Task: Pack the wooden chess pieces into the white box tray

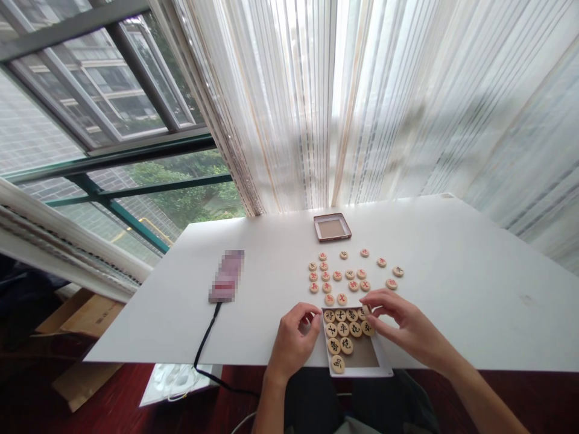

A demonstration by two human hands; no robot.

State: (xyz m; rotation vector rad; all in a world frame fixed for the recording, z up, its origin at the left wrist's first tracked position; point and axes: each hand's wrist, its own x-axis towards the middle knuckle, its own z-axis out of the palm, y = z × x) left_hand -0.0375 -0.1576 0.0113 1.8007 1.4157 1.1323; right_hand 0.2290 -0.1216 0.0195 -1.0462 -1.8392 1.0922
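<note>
An open shallow box (384, 364) lies at the table's front edge, holding several round wooden Chinese chess pieces with black characters, set in rows from the far left corner. My left hand (295, 337) is closed at the box's far left corner, thumb and forefinger pinching its rim. My right hand (400, 319) reaches over the far right corner, its thumb and fingers closed on a Chinese chess piece (365, 311) at the end of the far row. The fingers partly cover that piece. Bare brown bottom shows in the box's near right part.
Beyond the box, several loose pieces (337, 275) with red or black characters lie scattered on the white table (474, 289). The box's lid (332, 227) lies farther back. To the left is a blurred-out phone-like object (227, 276) with a black cable (205, 337) running off the front edge.
</note>
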